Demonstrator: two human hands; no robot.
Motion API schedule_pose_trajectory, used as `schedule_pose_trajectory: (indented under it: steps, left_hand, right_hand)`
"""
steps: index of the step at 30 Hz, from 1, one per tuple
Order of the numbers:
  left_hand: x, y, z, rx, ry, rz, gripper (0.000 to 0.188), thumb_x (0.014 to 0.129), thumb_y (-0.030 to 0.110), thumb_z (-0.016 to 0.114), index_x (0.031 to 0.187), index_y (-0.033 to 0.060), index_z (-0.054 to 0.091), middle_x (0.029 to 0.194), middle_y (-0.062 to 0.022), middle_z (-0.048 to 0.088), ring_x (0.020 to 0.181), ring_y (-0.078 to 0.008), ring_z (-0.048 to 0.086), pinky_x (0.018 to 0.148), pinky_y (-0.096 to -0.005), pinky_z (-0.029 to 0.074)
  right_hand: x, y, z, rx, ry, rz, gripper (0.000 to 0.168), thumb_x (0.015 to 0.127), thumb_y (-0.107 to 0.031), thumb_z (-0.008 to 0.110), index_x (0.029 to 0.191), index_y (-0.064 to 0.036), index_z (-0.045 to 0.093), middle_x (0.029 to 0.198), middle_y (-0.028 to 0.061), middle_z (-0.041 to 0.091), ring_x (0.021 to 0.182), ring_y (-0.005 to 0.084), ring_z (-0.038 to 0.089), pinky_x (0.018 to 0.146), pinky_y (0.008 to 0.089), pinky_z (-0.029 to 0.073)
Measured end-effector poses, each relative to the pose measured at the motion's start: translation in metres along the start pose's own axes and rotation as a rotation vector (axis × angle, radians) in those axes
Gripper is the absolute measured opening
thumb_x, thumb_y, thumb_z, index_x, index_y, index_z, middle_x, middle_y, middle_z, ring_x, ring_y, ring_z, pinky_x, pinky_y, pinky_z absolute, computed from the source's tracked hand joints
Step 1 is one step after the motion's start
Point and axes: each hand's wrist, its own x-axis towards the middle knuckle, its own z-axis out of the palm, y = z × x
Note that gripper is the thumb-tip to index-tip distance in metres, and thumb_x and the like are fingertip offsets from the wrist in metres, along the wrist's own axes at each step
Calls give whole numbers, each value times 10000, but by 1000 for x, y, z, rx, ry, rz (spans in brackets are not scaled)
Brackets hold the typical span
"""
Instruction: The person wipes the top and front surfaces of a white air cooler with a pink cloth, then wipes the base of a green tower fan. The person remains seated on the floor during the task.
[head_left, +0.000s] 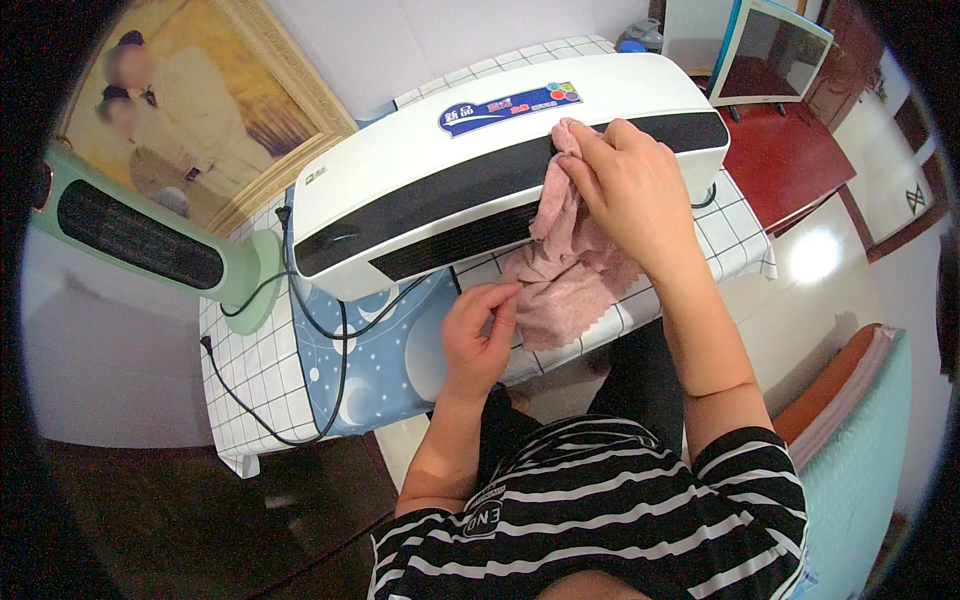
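A long white electric heater (517, 97) with a dark front band and a black slatted vent (465, 244) rests on the table. My right hand (634, 184) grips a bunched pink cloth (559, 315) and presses it to the dark band, right of the middle. The rest of the cloth hangs over the vent and spreads onto the tabletop. At the cloth's left edge, the thumb and forefinger of my left hand (480, 334) pinch the fabric. A blue sticker (510, 109) with printing is on the heater's white casing.
A green tower heater (142, 232) leans in view at the left, before a framed picture (300, 97). Black power cords (343, 375) loop across the checked tablecloth (255, 390). A monitor (772, 56) stands on a red table (787, 165); a padded chair back (862, 442) is at right.
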Motion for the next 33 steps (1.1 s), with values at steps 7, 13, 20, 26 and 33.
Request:
schedule_pose_trajectory:
  steps: [7, 13, 20, 26, 33]
  left_hand:
    - [-1, -5, 2, 42, 44, 63, 141, 891, -4, 699, 1029, 19, 724, 931, -114, 694, 794, -227, 658, 704, -299, 525]
    - [2, 0, 4, 6, 39, 45, 135, 897, 5, 695, 1028, 16, 724, 935, -115, 697, 793, -223, 661, 699, -299, 527]
    - [-1, -2, 3, -10, 2, -12, 124, 912, 12, 689, 1033, 16, 717, 971, -104, 693, 862, -203, 658, 766, -293, 522]
    - [1, -4, 1, -36, 13, 3, 131, 909, 1, 684, 1035, 12, 718, 955, -107, 695, 827, -206, 656, 735, -291, 522]
    - [0, -2, 0, 4, 5, -21, 125, 899, 8, 700, 1021, 17, 727, 973, -107, 704, 863, -205, 664, 765, -291, 522]
  right_hand:
    - [-9, 7, -7, 48, -48, -61, 497, 826, -252, 754, 1277, -73, 648, 821, 141, 562, 762, 338, 594, 669, 431, 479]
    - [-20, 16, -4, 74, -1, -84, 455, 772, -114, 756, 1217, -72, 672, 814, 136, 551, 759, 338, 587, 666, 432, 474]
    - [-34, 16, -15, 111, -6, -95, 338, 782, -103, 713, 1119, -79, 708, 804, 120, 587, 755, 325, 619, 652, 440, 500]
    - [-24, 15, -24, 132, 122, 129, 349, 844, -163, 721, 1189, -110, 704, 828, 144, 590, 777, 346, 620, 679, 436, 506]
    - [-5, 18, -9, 55, -67, -100, 582, 804, -363, 786, 1333, -160, 654, 870, 138, 552, 785, 305, 594, 708, 394, 488]
